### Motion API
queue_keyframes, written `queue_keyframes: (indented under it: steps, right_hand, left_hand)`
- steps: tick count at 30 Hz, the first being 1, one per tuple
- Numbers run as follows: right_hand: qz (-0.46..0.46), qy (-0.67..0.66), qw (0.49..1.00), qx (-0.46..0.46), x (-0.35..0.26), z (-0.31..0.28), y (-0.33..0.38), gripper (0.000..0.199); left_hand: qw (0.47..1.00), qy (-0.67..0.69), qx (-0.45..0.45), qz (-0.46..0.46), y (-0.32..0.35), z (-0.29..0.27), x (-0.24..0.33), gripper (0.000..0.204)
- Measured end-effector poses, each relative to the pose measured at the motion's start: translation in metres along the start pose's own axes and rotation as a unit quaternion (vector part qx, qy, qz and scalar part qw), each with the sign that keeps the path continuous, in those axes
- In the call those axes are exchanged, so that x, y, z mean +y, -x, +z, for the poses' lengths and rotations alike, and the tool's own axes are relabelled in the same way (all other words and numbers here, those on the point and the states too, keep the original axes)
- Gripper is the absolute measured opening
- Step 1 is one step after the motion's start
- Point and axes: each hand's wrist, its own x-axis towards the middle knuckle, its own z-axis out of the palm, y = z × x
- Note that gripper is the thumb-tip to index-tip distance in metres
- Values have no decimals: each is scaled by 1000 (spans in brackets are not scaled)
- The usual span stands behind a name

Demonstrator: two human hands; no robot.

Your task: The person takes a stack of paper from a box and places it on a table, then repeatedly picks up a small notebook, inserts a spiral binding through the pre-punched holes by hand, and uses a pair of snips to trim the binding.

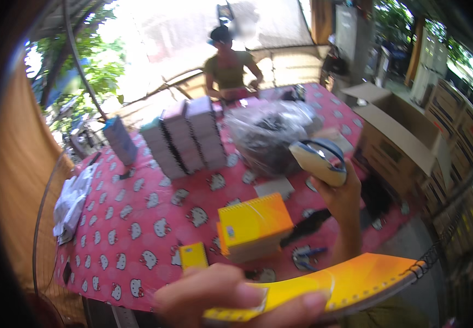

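Close to the camera, my left hand (209, 295) grips a yellow and orange notebook (345, 281), thumb and fingers closed on its edge. A row of punched holes runs along the near edge, and a black spiral coil (423, 265) sits at its right end, trailing off to the upper right. Raised over the table's right side, my right hand (343, 191) is wrapped round a rounded cream and dark blue handheld device (319, 162); its exact kind is unclear. Below lie a stack of yellow notebooks (255, 221), a smaller yellow notebook (192, 256) and a blue-handled tool (308, 256).
The pink patterned tablecloth (162, 199) carries tall notebook stacks (184, 142), a blue-grey stack (120, 142), a clear plastic bag of dark material (266, 136) and white cloth (73, 202). An open cardboard box (389, 153) stands right. Another person (232, 68) is at the far side.
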Motion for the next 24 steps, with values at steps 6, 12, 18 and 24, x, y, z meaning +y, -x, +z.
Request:
queue_keyframes:
  steps: [6, 12, 18, 24]
  right_hand:
    - [8, 109, 994, 2, -9, -55, 23, 27]
    - [48, 223, 974, 14, 22, -92, 43, 32]
    - [113, 314, 938, 88, 99, -104, 80, 31]
    - [115, 350, 928, 59, 176, -118, 137, 28]
  left_hand:
    - [985, 125, -112, -47, -18, -9, 49, 17]
    - [957, 234, -131, -111, -5, -5, 77, 14]
    - [917, 328, -214, -80, -19, 6, 93, 16]
    - [923, 325, -185, -92, 4, 1, 94, 15]
